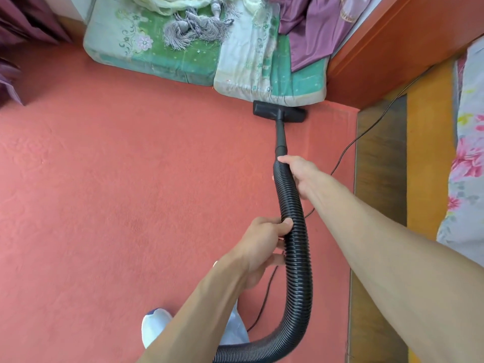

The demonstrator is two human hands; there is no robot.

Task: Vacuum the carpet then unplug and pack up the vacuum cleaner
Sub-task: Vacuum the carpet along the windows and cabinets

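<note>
Head view: salmon-pink carpet fills most of the frame. Along its far edge lie green patterned floor cushions, with a purple cloth draped over their right end and a bundle of grey tassels on top. A bed with a floral sheet is at the right edge, on an orange wooden frame. A strip of bare dark floor runs between that frame and the carpet. A red-brown wooden panel sits top right.

The vacuum's black ribbed hose enters at the bottom edge, curves up and runs straight away from the person. The vacuum body is out of view.

The right grip is wrapped round the hose's top end, just below where it joins the rigid wand. The left grip is further down, fingers curled round the hose from its left side. Both arms are extended.

The wand slopes down to the floor head. The floor head is flat on the carpet, hard against the near edge of the right cushion.

A thin black power cord comes from the upper right over the bare floor onto the carpet. It passes behind the right forearm and the hose, and reappears below the left grip.

One foot in white footwear is at the bottom, on the carpet.
</note>
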